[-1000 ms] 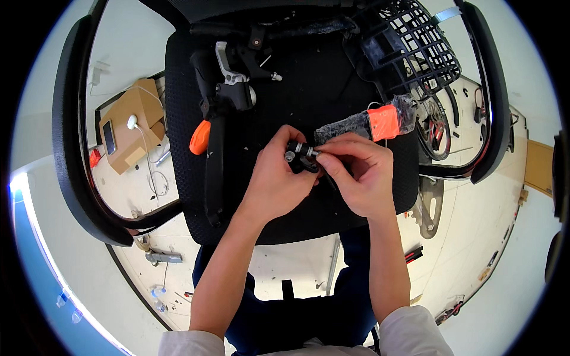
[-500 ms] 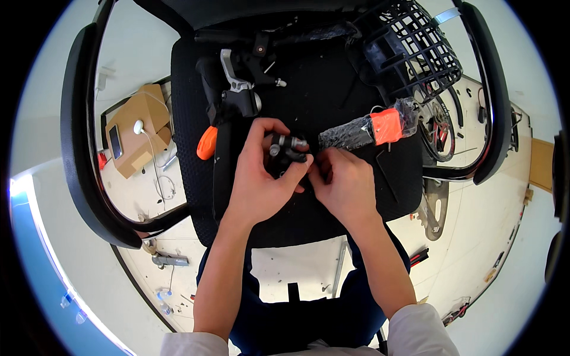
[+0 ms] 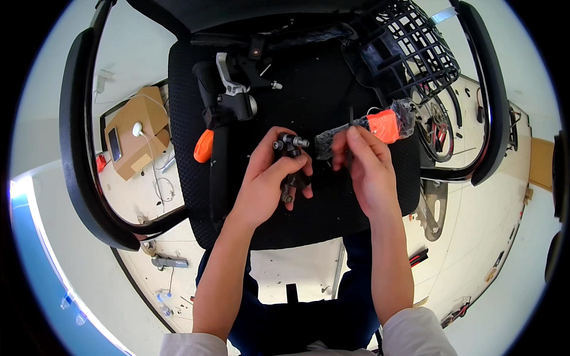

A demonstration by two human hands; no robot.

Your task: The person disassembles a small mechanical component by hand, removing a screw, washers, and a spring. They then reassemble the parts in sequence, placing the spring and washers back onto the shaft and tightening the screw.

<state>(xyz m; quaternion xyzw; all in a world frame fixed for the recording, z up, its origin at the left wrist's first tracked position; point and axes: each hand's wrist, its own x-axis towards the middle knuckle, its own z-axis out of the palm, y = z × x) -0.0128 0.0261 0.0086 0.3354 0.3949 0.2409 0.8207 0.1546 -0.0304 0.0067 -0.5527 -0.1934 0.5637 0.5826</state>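
Observation:
My left hand (image 3: 267,178) is closed round a small black bicycle brake caliper (image 3: 291,155), its silver bolts showing at the top and bottom. The thumb lies across the middle of the part. To the right, apart from it, my right hand (image 3: 371,163) pinches a thin dark hex key (image 3: 351,115) that points away from me; its lower part is hidden by the fingers. Just behind that hand lies a plastic-wrapped grey piece with an orange label (image 3: 384,126). Beyond my left hand sits a brake lever (image 3: 228,74) with a black grip on the chair seat (image 3: 314,225).
A black plastic basket (image 3: 409,50) rests at the seat's far right. An orange object (image 3: 203,146) lies by the grip. Armrests (image 3: 80,136) flank the seat. On the floor are a cardboard box (image 3: 138,127), a bicycle wheel (image 3: 436,127) and scattered tools.
My right hand has drawn away from the caliper, up and to the right, and now shows a hex key in its fingers. The left hand has turned the caliper, exposing more of it.

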